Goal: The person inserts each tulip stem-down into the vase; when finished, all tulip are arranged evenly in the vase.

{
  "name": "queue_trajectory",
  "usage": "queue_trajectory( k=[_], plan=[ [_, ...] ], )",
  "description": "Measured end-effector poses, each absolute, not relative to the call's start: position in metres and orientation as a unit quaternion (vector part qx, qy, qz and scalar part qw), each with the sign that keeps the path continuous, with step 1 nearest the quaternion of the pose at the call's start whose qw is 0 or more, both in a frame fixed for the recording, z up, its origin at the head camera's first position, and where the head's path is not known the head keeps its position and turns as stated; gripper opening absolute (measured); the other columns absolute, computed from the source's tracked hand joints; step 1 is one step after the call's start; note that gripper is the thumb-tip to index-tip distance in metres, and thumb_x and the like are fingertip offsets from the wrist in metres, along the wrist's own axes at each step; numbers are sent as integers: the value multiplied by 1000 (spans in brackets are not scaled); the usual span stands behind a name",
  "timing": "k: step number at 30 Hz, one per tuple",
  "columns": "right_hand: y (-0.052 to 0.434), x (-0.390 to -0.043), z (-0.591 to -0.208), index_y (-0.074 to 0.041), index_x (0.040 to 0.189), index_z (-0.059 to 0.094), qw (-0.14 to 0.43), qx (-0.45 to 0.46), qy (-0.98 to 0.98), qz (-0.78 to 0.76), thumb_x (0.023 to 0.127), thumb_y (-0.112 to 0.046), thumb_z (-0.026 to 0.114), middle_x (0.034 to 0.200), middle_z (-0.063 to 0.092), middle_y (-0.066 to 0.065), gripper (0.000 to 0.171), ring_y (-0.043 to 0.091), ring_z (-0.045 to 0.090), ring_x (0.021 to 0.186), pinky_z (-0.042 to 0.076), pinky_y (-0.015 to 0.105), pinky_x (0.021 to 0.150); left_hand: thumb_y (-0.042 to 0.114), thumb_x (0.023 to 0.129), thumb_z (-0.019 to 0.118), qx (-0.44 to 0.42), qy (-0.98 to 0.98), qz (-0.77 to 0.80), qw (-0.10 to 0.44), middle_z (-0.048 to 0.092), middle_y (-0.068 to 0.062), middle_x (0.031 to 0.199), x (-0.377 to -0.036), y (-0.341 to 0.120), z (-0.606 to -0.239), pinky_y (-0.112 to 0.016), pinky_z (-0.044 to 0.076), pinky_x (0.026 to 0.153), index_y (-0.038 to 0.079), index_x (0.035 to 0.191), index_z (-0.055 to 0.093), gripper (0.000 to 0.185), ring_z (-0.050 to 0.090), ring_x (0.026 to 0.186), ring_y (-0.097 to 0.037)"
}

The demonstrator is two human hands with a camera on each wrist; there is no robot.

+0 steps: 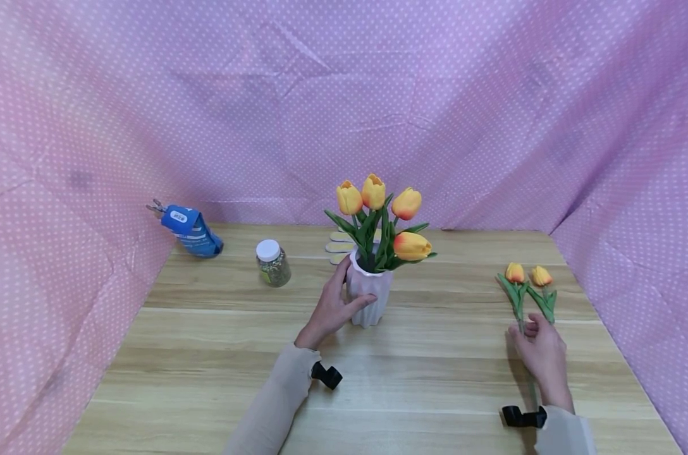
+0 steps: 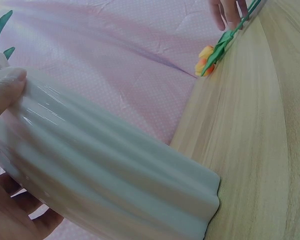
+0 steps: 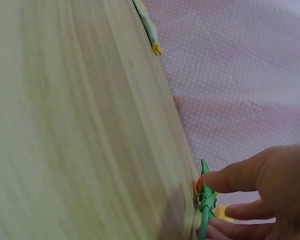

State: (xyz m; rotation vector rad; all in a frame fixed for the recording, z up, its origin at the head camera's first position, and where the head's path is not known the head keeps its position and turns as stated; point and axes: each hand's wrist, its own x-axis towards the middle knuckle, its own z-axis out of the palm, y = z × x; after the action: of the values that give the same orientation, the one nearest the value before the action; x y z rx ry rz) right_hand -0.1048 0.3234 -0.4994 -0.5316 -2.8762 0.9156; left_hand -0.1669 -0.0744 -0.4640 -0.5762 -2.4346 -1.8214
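My left hand point(image 1: 334, 308) grips a white fluted vase point(image 1: 371, 297) from its left side, thumb across the front; the ridged wall fills much of the left wrist view. Several yellow-orange tulips point(image 1: 374, 192) with green leaves stand in the vase, one bending right. On the right of the table, my right hand point(image 1: 542, 351) is over the stem of a tulip point(image 1: 515, 273) lying there. Its thumb and fingers are apart around the stem in the right wrist view. A second lying tulip point(image 1: 541, 276) is just right of the first, its lower stem hidden.
A jar with a white lid point(image 1: 273, 263) stands left of the vase. Farther left is a blue bag point(image 1: 193, 231) with a clip on top. Behind the vase lies a striped yellow-and-white glove point(image 1: 339, 247). Pink dotted cloth point(image 1: 264, 114) encloses the wooden table point(image 1: 207, 379).
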Motion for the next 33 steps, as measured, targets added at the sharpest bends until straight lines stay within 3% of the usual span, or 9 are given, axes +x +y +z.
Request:
queue_trajectory(
  k=[6, 10, 12, 15, 24, 33],
  plan=[
    [324, -107, -495, 17, 134, 42, -16, -174, -946, 272, 94, -27, 55, 123, 54, 38, 61, 50, 53, 112, 44, 60, 94, 29, 85, 74, -180, -789, -588, 14, 36, 0, 156, -165, -74, -460, -56, 28, 119, 28, 152, 22, 85, 34, 146, -23],
    [325, -108, -496, 14, 118, 55, -19, -173, -953, 249, 94, -28, 56, 107, 57, 33, 49, 44, 53, 100, 46, 53, 78, 30, 84, 75, -175, -792, -585, 12, 35, 3, 156, -166, -74, -463, -56, 28, 119, 31, 152, 22, 86, 34, 146, -21],
    [325, -108, -496, 11, 106, 61, -15, -167, -956, 239, 94, -29, 56, 96, 58, 27, 42, 40, 51, 92, 44, 45, 69, 30, 85, 74, -174, -792, -585, 12, 35, 3, 157, -166, -74, -463, -57, 29, 118, 31, 152, 21, 86, 34, 146, -22],
    [326, -107, -496, 7, 98, 65, -8, -161, -959, 233, 93, -29, 56, 90, 59, 24, 37, 38, 51, 89, 39, 39, 64, 31, 85, 74, -176, -792, -584, 13, 35, 2, 157, -166, -74, -463, -58, 29, 118, 30, 152, 21, 86, 34, 146, -23],
    [326, -108, -499, 9, 112, 64, 3, -170, -958, 230, 89, -18, 60, 102, 64, 32, 35, 46, 56, 96, 45, 52, 72, 37, 84, 74, -173, -790, -588, 13, 35, 3, 157, -166, -74, -464, -56, 28, 118, 32, 152, 22, 85, 34, 146, -22],
    [326, -110, -496, 5, 108, 65, -12, -185, -956, 228, 88, -16, 60, 91, 71, 21, 29, 37, 63, 84, 41, 36, 59, 39, 84, 74, -171, -791, -587, 13, 35, 4, 156, -166, -74, -464, -56, 29, 118, 33, 151, 22, 85, 36, 145, -22]
  ],
)
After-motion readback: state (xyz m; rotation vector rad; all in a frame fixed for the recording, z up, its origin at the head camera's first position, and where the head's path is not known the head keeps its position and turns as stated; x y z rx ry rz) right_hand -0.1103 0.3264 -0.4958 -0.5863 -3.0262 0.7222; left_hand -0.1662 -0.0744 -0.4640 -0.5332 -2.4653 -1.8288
